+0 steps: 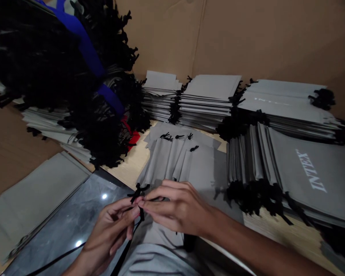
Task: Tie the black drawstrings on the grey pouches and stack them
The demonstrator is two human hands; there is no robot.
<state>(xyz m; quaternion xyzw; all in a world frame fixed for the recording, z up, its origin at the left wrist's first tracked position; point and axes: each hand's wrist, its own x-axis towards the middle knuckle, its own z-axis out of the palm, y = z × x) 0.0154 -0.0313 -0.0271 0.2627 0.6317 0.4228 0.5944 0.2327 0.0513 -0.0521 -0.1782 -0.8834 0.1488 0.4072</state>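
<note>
Left of the stacked grey fabric bags with white INTEX lettering point(287, 172), the left hand point(107, 228) and right hand point(182, 207) are pinching a thin black cord point(137, 191) between their fingers, apparently knotting it; the next move is probably calling for pulling it snug.

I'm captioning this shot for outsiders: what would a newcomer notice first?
Probably the dark heap of black cord ends at upper left, crossed by a vivid blue strap. Next, the white INTEX lettering on a grey pouch at right. Then, at lower centre, the left hand and right hand meet at a black cord.
</note>
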